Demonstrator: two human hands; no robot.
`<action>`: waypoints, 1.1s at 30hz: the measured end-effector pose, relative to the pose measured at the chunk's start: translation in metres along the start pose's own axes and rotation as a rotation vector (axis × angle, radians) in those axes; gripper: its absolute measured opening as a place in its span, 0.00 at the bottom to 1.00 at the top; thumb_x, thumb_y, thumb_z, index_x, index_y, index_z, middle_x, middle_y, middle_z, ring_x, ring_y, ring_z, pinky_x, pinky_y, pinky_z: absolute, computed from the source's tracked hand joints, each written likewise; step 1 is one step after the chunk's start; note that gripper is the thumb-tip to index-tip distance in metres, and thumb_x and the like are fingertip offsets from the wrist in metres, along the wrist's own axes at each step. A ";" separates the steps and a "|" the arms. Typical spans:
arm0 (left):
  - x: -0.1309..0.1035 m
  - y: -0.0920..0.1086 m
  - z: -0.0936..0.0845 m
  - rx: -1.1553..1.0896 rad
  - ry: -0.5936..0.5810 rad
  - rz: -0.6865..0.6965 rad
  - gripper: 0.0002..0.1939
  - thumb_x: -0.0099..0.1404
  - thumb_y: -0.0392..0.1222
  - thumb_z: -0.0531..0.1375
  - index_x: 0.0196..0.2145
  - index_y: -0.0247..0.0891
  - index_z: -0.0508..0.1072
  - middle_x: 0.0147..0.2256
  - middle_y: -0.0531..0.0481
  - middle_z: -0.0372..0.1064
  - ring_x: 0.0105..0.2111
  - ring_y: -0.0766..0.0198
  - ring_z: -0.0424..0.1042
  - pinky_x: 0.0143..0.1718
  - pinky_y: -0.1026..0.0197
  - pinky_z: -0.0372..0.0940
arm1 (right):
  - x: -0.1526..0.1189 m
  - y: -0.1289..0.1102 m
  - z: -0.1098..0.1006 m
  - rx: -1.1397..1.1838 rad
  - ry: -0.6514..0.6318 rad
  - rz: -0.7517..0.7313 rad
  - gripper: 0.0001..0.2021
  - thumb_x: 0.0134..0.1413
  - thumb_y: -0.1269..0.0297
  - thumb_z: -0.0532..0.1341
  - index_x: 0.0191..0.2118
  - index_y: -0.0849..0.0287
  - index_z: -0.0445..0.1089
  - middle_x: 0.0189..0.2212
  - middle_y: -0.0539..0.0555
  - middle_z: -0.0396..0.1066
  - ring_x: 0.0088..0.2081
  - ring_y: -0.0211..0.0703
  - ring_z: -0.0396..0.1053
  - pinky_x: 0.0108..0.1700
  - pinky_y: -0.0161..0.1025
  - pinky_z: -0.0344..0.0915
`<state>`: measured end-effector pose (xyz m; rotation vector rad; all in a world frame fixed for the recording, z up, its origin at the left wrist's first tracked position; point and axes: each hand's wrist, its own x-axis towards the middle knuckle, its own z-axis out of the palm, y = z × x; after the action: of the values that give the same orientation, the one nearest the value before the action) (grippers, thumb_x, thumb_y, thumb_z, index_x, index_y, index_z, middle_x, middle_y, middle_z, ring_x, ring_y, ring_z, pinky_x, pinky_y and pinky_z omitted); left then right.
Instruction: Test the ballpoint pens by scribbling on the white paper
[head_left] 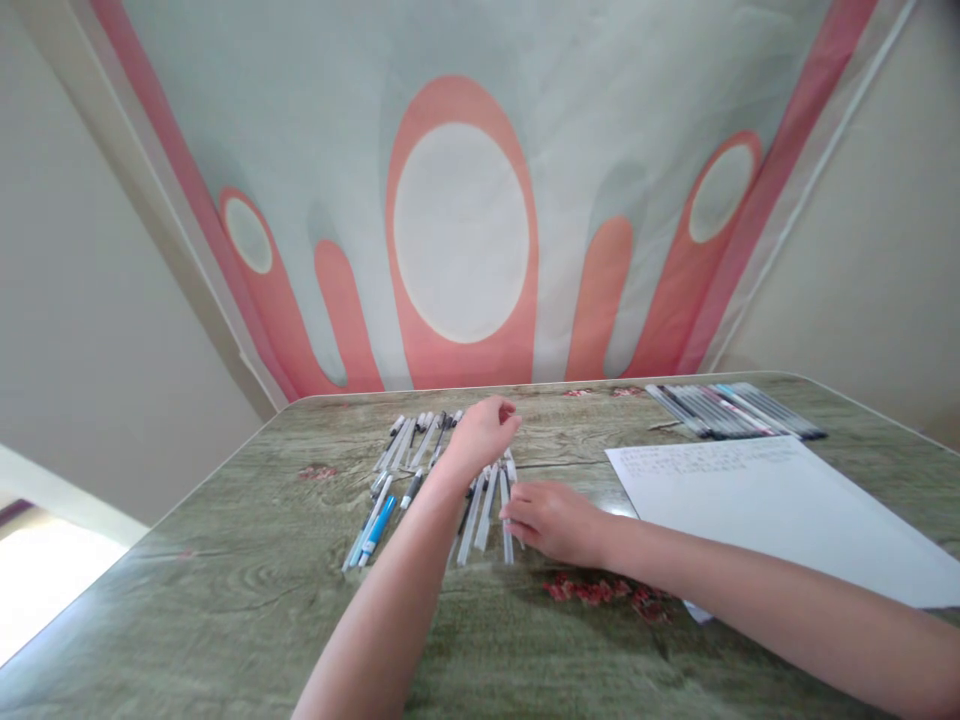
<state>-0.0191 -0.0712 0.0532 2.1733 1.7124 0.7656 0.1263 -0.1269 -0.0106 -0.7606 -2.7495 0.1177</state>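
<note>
My left hand (pixel 484 432) is over the far ends of a group of clear-barrelled pens (pixel 470 520). Its fingers are loosely curled with a gap between them, and nothing shows in it. My right hand (pixel 551 520) rests lower on the right side of that group, its bent fingertips closed at the rightmost pen (pixel 506 515). To the left lies a blue pen (pixel 377 530) beside a slim white pen (pixel 370 520). Behind these, another row of clear pens with dark and white caps (pixel 412 440) is laid out, partly hidden by my left forearm.
A white sheet of paper (pixel 780 520) with faint writing along its top lies at right, partly under my right forearm. Behind it is a neat row of many grey pens (pixel 735 410). The wood-patterned table (pixel 247 600) meets a wall with a pink pattern (pixel 461 360).
</note>
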 end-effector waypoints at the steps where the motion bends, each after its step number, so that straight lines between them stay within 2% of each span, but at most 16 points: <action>1: -0.001 -0.002 0.000 0.049 -0.034 -0.021 0.13 0.56 0.42 0.53 0.37 0.35 0.72 0.34 0.45 0.72 0.35 0.61 0.69 0.38 0.62 0.61 | 0.001 -0.004 0.002 0.011 -0.010 0.053 0.10 0.57 0.60 0.51 0.35 0.58 0.66 0.30 0.53 0.67 0.31 0.38 0.64 0.31 0.35 0.54; 5: -0.002 -0.008 -0.001 0.228 -0.180 -0.115 0.12 0.56 0.37 0.51 0.30 0.35 0.74 0.32 0.41 0.73 0.32 0.59 0.70 0.35 0.61 0.61 | 0.004 -0.012 0.006 0.093 -0.048 0.363 0.12 0.53 0.56 0.55 0.38 0.59 0.61 0.28 0.52 0.68 0.27 0.40 0.65 0.27 0.35 0.52; 8: -0.001 -0.010 -0.001 0.267 -0.205 -0.126 0.12 0.56 0.35 0.50 0.30 0.35 0.74 0.33 0.38 0.73 0.34 0.57 0.71 0.35 0.61 0.61 | 0.008 -0.013 0.009 0.137 -0.090 0.493 0.13 0.49 0.57 0.56 0.39 0.59 0.59 0.26 0.52 0.69 0.26 0.41 0.67 0.26 0.35 0.51; 13: -0.002 -0.007 -0.003 0.281 -0.232 -0.125 0.12 0.56 0.36 0.50 0.30 0.35 0.74 0.33 0.38 0.73 0.35 0.57 0.71 0.36 0.62 0.61 | 0.013 -0.016 0.007 0.070 -0.101 0.534 0.13 0.47 0.61 0.55 0.39 0.61 0.58 0.29 0.57 0.71 0.29 0.48 0.69 0.27 0.37 0.54; 21: -0.002 -0.009 -0.002 0.298 -0.247 -0.122 0.14 0.57 0.40 0.50 0.32 0.34 0.74 0.34 0.38 0.73 0.33 0.57 0.71 0.35 0.61 0.61 | 0.011 -0.014 -0.009 -0.040 -0.198 0.559 0.14 0.42 0.73 0.54 0.40 0.63 0.60 0.30 0.61 0.72 0.30 0.53 0.71 0.27 0.39 0.57; 28: -0.002 -0.010 -0.001 0.296 -0.242 -0.121 0.13 0.57 0.40 0.51 0.33 0.34 0.73 0.35 0.39 0.72 0.35 0.58 0.71 0.37 0.61 0.61 | 0.007 -0.006 -0.010 -0.096 -0.248 0.579 0.17 0.41 0.73 0.56 0.42 0.62 0.59 0.31 0.60 0.72 0.32 0.52 0.71 0.28 0.38 0.56; 33: -0.002 -0.011 0.000 0.268 -0.195 -0.129 0.13 0.59 0.41 0.50 0.34 0.35 0.72 0.36 0.40 0.72 0.36 0.57 0.70 0.38 0.60 0.60 | 0.000 0.004 -0.010 -0.005 -0.174 0.584 0.14 0.41 0.71 0.56 0.38 0.59 0.60 0.28 0.55 0.71 0.29 0.47 0.69 0.25 0.35 0.50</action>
<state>-0.0283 -0.0697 0.0468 2.1901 1.9188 0.2938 0.1309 -0.1238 -0.0013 -1.5984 -2.5884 0.3066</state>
